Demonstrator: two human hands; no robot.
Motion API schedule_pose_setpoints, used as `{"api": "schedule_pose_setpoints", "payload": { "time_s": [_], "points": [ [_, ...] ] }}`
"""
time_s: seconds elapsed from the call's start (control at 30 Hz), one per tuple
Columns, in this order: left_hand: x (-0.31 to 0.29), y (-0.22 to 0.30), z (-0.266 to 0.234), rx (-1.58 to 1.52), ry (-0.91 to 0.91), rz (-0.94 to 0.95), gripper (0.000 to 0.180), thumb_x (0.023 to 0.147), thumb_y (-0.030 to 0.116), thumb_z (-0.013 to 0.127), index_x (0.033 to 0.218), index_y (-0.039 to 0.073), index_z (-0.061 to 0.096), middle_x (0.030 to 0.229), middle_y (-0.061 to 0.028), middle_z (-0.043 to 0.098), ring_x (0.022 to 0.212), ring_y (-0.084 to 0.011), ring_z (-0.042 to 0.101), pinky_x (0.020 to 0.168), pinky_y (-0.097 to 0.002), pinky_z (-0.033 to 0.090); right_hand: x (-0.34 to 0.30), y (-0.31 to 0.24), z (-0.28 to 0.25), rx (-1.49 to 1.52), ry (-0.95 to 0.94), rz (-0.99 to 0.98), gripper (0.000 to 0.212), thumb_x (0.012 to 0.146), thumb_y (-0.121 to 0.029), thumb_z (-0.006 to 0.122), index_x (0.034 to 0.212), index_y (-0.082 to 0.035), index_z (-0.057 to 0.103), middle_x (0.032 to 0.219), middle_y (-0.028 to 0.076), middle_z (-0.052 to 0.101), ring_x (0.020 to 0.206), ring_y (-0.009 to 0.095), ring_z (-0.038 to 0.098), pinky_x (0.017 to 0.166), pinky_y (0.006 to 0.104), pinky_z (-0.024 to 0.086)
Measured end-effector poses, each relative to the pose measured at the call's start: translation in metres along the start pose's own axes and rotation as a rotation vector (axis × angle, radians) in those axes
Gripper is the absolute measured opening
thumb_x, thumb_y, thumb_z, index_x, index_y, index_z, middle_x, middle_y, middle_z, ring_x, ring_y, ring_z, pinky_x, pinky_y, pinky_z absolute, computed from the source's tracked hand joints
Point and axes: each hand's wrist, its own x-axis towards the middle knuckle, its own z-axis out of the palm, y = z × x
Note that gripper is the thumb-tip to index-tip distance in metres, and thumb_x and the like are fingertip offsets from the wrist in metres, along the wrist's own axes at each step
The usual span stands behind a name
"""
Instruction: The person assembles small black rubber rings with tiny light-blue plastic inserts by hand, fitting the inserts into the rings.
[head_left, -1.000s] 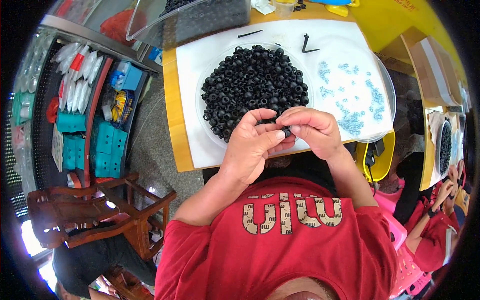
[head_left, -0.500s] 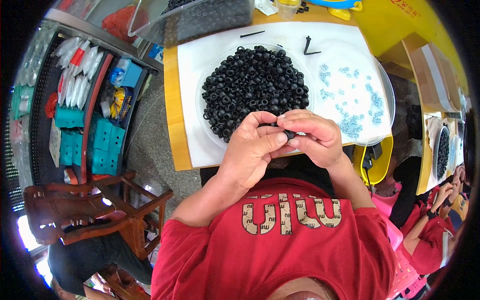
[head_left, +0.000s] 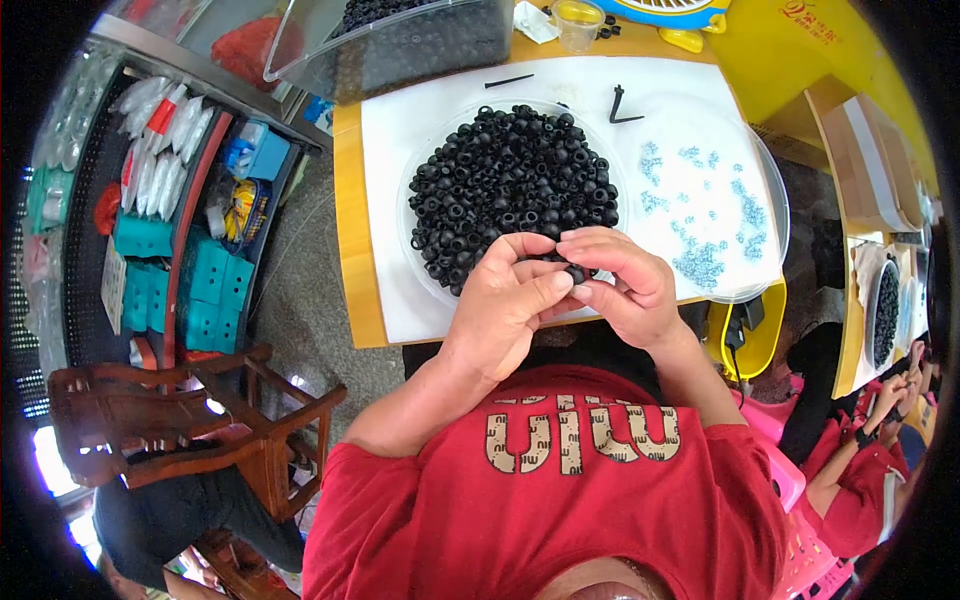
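My left hand (head_left: 507, 300) and my right hand (head_left: 620, 285) meet fingertip to fingertip over the near edge of the table, pinching one small black ring part (head_left: 576, 272) between them. Just beyond the fingers lies a heap of several black ring parts (head_left: 510, 185) in a clear round dish (head_left: 412, 245). To the right, small pale blue pieces (head_left: 705, 215) are scattered in a second clear dish (head_left: 775, 200). Both dishes rest on a white sheet (head_left: 390, 150) on the yellow table.
A clear plastic bin (head_left: 400, 45) of black parts stands at the table's far side, with a black angled tool (head_left: 622, 105) near it. A shelf of teal boxes (head_left: 170, 285) and a wooden chair (head_left: 190, 420) stand left. Another person in red (head_left: 870, 470) works at right.
Both hands stay together over the dish edge; the fingers have shifted slightly around the black ring, and the left thumb now presses closer to the right fingertips.
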Motion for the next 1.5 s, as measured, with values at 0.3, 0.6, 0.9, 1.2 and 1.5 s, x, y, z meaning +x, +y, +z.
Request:
{"api": "schedule_pose_setpoints", "payload": {
  "time_s": [0.3,0.6,0.9,1.2,1.5],
  "points": [
    [0.004,0.009,-0.01,0.097,0.043,0.046,0.023,0.075,-0.003,0.052,0.096,0.003,0.042,0.082,-0.0102,0.055,0.074,-0.0184,0.057,0.069,-0.0325,0.049,-0.001,-0.003,-0.001,-0.089,-0.088,0.042,0.031,0.069,-0.004,0.061,0.099,-0.001,0.054,0.097,0.01,0.058,0.094,0.024,0.054,0.082,0.0315,0.041],
    [0.088,0.175,0.017,0.529,0.082,0.907,0.023,0.078,0.009,0.052,0.097,-0.005,0.05,0.085,-0.0079,0.055,0.071,-0.0148,0.054,0.067,-0.0249,0.045,-0.012,-0.018,-0.083,0.111,0.507,0.247,0.024,0.078,0.001,0.049,0.101,0.003,0.051,0.089,0.011,0.058,0.08,0.016,0.056,0.071,0.027,0.046],
    [0.091,0.061,-0.019,1.921,0.037,0.744,0.018,0.074,0.01,0.052,0.091,0.005,0.056,0.088,-0.0126,0.055,0.079,-0.0275,0.054,0.07,-0.0356,0.044,-0.024,-0.006,-0.129,-0.039,0.742,0.383,0.018,0.078,-0.004,0.052,0.094,0.002,0.056,0.08,0.008,0.059,0.072,0.013,0.056,0.067,0.0229,0.045],
    [0.095,0.058,-0.015,2.005,0.091,0.599,0.018,0.072,0.008,0.051,0.089,0.003,0.053,0.087,-0.0129,0.053,0.079,-0.0288,0.053,0.072,-0.0367,0.043,-0.028,0.008,-0.136,-0.686,0.401,0.545,0.014,0.074,-0.009,0.053,0.087,-0.004,0.059,0.078,0.014,0.06,0.071,0.023,0.058,0.066,0.0285,0.044],
    [0.058,0.059,-0.006,0.959,0.058,0.326,0.016,0.071,0.002,0.055,0.087,0.001,0.056,0.076,-0.0024,0.056,0.064,-0.0076,0.053,0.059,-0.0194,0.045,-0.023,0.005,-0.132,-0.888,0.205,0.547,0.015,0.071,-0.007,0.051,0.084,-0.003,0.059,0.08,0.016,0.058,0.077,0.031,0.055,0.07,0.0347,0.044]
  ]
}}
